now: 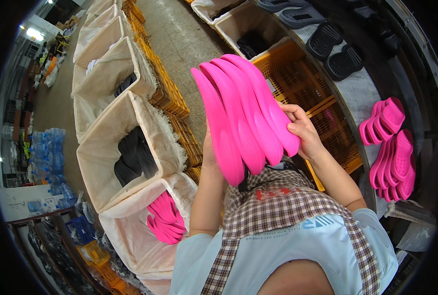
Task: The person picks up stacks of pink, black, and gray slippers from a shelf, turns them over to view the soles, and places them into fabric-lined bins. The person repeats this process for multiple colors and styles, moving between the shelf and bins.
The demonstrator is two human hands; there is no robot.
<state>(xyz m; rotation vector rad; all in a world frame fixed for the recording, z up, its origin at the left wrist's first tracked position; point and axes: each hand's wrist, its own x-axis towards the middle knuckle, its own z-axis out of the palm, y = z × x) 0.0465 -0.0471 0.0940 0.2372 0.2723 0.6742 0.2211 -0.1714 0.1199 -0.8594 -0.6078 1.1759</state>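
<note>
The right hand (305, 133) grips a stack of pink shoes (243, 110), fingers closed on its edge; the left hand (209, 147) backs it, fingers hidden, their spread untellable. Left of the stack, one lined bin (101, 164) holds black items (134, 155); below-left of the stack, another bin (130, 253) holds loose pink shoes (167, 220).
</note>
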